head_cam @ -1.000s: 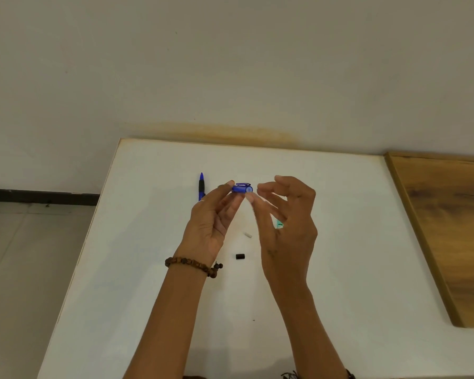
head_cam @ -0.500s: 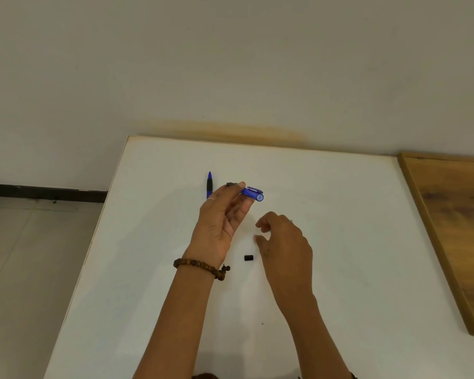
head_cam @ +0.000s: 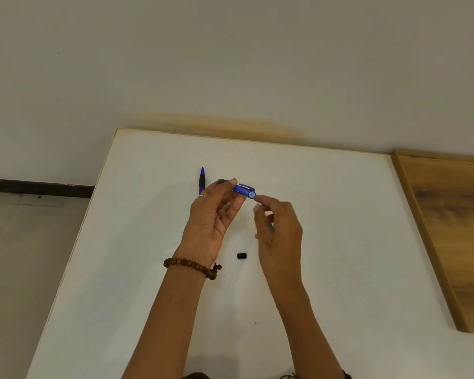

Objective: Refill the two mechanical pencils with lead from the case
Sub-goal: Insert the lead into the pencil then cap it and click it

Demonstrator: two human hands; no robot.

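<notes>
The left hand (head_cam: 211,222) fingers grip the blue pencil (head_cam: 244,190); the right hand (head_cam: 279,228) fingers pinch something tiny near its open end. A thin lead may snap or drop on the worktop (head_cam: 340,242).

the left hand (head_cam: 211,214) grips a blue mechanical pencil (head_cam: 244,190) above the white table (head_cam: 340,242), open end facing the right hand (head_cam: 278,228), whose pinched fingertips (head_cam: 257,205) sit just beside it; a second pencil (head_cam: 202,179) and a black cap (head_cam: 241,256) lie on the table
</notes>
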